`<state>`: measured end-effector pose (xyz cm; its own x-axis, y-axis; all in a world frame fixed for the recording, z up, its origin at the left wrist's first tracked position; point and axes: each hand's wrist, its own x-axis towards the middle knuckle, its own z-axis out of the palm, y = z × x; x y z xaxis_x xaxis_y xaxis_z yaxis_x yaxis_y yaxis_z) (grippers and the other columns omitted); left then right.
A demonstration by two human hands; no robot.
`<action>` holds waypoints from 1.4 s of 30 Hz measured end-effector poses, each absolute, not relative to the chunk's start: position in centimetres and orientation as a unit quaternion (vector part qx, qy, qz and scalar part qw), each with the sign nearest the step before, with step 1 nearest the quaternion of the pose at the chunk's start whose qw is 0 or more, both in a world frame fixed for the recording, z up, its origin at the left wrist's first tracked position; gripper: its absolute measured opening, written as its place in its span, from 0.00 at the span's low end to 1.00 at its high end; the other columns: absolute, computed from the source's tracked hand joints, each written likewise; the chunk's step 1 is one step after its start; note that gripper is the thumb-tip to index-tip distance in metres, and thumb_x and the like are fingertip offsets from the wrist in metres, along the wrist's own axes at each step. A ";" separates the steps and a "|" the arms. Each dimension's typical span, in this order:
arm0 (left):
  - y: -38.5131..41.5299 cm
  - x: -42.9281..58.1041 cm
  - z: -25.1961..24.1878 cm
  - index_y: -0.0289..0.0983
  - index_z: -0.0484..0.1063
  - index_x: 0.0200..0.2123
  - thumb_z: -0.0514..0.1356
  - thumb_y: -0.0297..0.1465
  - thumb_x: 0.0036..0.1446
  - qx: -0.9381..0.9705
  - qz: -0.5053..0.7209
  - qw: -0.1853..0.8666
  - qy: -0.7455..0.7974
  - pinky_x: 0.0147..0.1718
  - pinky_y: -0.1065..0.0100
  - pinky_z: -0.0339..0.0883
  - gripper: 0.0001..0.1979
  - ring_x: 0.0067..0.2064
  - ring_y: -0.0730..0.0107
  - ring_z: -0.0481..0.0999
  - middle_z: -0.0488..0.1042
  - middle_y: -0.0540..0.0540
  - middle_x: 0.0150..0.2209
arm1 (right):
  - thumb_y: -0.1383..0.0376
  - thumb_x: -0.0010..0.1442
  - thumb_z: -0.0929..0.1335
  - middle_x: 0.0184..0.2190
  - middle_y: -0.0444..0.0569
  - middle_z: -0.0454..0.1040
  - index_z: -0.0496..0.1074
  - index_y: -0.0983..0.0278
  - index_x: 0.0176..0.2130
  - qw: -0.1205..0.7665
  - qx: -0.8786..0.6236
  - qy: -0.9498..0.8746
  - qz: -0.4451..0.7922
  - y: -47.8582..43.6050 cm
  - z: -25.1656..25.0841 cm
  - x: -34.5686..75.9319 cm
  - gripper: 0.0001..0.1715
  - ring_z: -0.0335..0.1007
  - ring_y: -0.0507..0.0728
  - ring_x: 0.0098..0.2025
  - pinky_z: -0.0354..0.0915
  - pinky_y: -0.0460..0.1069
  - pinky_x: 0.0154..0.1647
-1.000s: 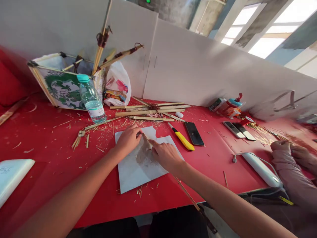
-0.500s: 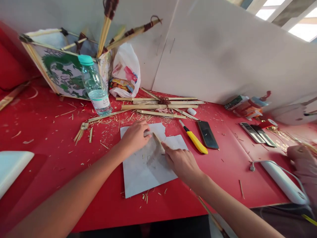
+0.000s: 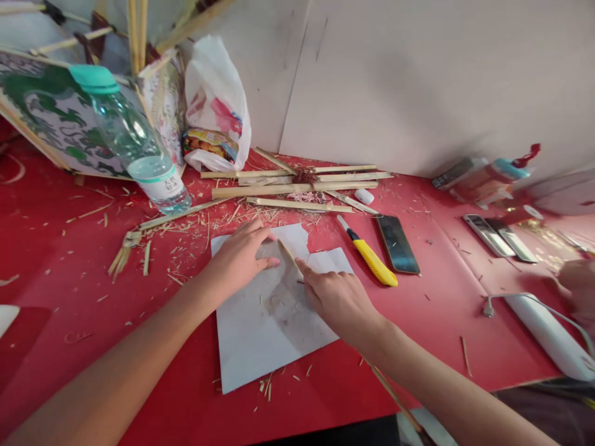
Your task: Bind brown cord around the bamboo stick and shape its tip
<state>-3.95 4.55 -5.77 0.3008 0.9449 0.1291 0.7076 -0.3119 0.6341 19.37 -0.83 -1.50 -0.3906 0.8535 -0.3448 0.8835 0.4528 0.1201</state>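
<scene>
A creased sheet of white paper (image 3: 251, 347) lies on the red table under both hands. Over its upper left part is my left hand (image 3: 244, 254), thumb and fingers apart, with nothing visible between them. My right hand (image 3: 337, 300) grips a thin bamboo stick (image 3: 287, 253), index finger laid along it; its pointed end reaches toward my left fingertips. In line with it, a bamboo length (image 3: 393, 393) emerges below my right forearm past the table edge; I cannot tell whether it is the same piece. Grey smudges and small shavings mark the paper.
A yellow utility knife (image 3: 374, 261) and a phone (image 3: 398, 244) lie right of the paper. Bamboo strips (image 3: 297, 188) lie behind it among shavings. A water bottle (image 3: 155, 176) and plastic bag (image 3: 216, 105) stand back left. Another person's hand (image 3: 576, 275) is at far right.
My left thumb and fingers have parted, and the small pale piece seen between them is no longer visible. The view has shifted closer; my right hand keeps its grip on the stick.
</scene>
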 end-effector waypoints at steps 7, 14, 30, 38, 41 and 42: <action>4.5 -4.0 -5.7 0.40 0.72 0.43 0.73 0.33 0.55 0.770 0.241 0.240 0.540 0.48 0.58 0.70 0.16 0.53 0.56 0.74 0.73 0.46 0.48 | 0.71 0.70 0.60 0.31 0.51 0.83 0.55 0.62 0.74 0.245 0.513 0.821 -0.053 -2.5 -0.9 19.8 0.36 0.78 0.58 0.30 0.47 0.51 0.24; 4.7 -4.2 -6.0 0.40 0.72 0.43 0.72 0.33 0.56 0.778 0.247 0.233 0.528 0.50 0.56 0.69 0.14 0.54 0.54 0.74 0.73 0.45 0.47 | 0.74 0.67 0.62 0.32 0.53 0.83 0.52 0.65 0.75 0.232 0.510 0.827 -0.048 -3.0 -0.8 18.9 0.41 0.80 0.61 0.33 0.57 0.50 0.27; 4.2 -4.3 -6.5 0.41 0.75 0.43 0.68 0.33 0.59 0.776 0.270 0.241 0.516 0.50 0.57 0.69 0.10 0.52 0.55 0.75 0.74 0.45 0.45 | 0.61 0.66 0.59 0.25 0.46 0.74 0.72 0.69 0.48 -0.254 0.749 0.579 -0.199 8.3 1.2 33.2 0.20 0.64 0.52 0.21 0.59 0.45 0.24; 4.1 -4.2 -6.1 0.41 0.75 0.43 0.68 0.33 0.58 0.768 0.284 0.251 0.516 0.50 0.57 0.70 0.10 0.52 0.55 0.76 0.75 0.45 0.45 | 0.61 0.69 0.59 0.30 0.47 0.77 0.72 0.64 0.52 -0.221 0.674 0.679 -0.188 3.1 1.1 28.2 0.19 0.71 0.55 0.27 0.64 0.47 0.30; 4.2 -4.2 -6.2 0.41 0.76 0.44 0.68 0.34 0.58 0.769 0.282 0.251 0.516 0.49 0.57 0.70 0.11 0.51 0.55 0.76 0.74 0.45 0.45 | 0.66 0.70 0.59 0.41 0.56 0.82 0.72 0.66 0.58 -0.078 0.557 0.813 -0.153 -0.2 0.3 22.9 0.22 0.79 0.58 0.40 0.67 0.48 0.40; 4.2 -4.3 -6.2 0.41 0.76 0.44 0.68 0.35 0.58 0.770 0.282 0.252 0.515 0.49 0.57 0.70 0.11 0.51 0.55 0.77 0.74 0.45 0.45 | 0.66 0.72 0.57 0.42 0.57 0.82 0.69 0.66 0.62 -0.037 0.541 0.829 -0.135 -0.9 0.0 21.4 0.25 0.80 0.59 0.41 0.67 0.49 0.41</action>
